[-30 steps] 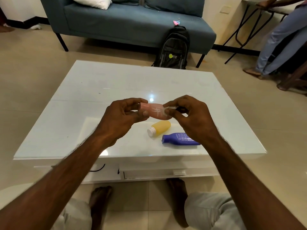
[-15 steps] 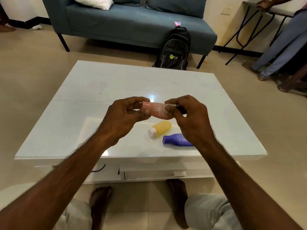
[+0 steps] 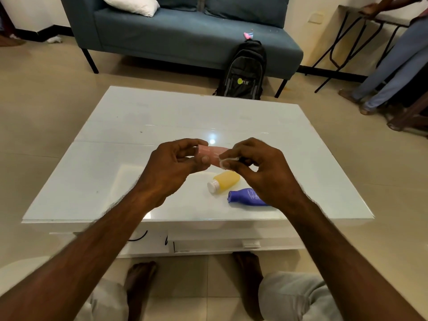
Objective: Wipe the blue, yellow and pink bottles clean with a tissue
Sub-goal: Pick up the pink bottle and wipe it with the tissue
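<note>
The pink bottle point(image 3: 212, 153) is held horizontally in the air above the white desk point(image 3: 120, 144), between both hands. It appears to be a small plastic container, so it is judged light and fairly stiff, with a smooth wall that is likely to slip under a loose hold. The best purchase is at 1 end, leaving the body exposed for wiping; a firm pinch is judged sufficient, since a hard squeeze could dent a thin wall.

The left hand point(image 3: 172, 166) is partly closed. Its thumb and fingertips clamp the left end of the pink bottle and carry its weight.

The right hand point(image 3: 258, 169) is also partly closed. Its thumb and forefinger pinch a small wad of white tissue point(image 3: 225, 161) and press it against the right part of the pink bottle. The tissue is soft and thin and is judged easy to tear if dragged hard over an edge. The bottle's right end is hidden behind these fingers.

The yellow bottle point(image 3: 225, 181) lies on its side on the desk, white cap pointing toward the person. The blue bottle point(image 3: 246, 197) lies on its side just beside it, nearer the desk's front edge, partly covered by the right wrist. Neither of these 2 bottles is touched by a hand.
</note>
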